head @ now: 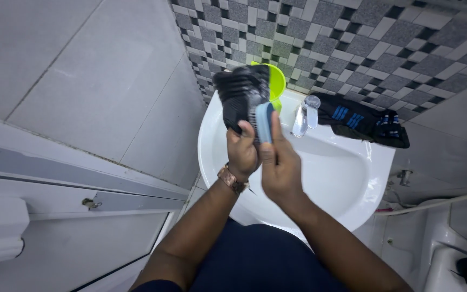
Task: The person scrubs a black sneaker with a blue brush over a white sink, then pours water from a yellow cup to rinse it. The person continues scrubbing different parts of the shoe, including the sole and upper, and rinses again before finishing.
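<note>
While the left hand (242,148) is closing its grip around the lower end of a black sock (240,93), it is holding that sock up over the white basin (347,178), with the fabric standing above the fingers and slightly blurred. The right hand (279,165) is gripping a blue scrubbing brush (264,121), fingers wrapped round its back, and is pressing the brush against the right side of the sock, so brush and sock are touching just above the two hands. Both hands are sitting close together, almost knuckle to knuckle, above the left part of the basin. A gold-coloured wristwatch (231,179) is showing on the left wrist. Behind the sock, a lime-green plastic cup (275,81) is standing on the basin's rear rim, partly hidden by the fabric. Just to the right of it, a chrome tap (305,114) is rising from the rim, and further right another dark garment with blue markings (364,121) is lying draped along the back edge, well apart from the hands. The wall behind is carrying a mosaic of grey, black and white tiles (385,43), while large pale grey tiles (82,70) are covering the wall to the left. At the lower right, part of a white toilet (439,254) is showing.
</note>
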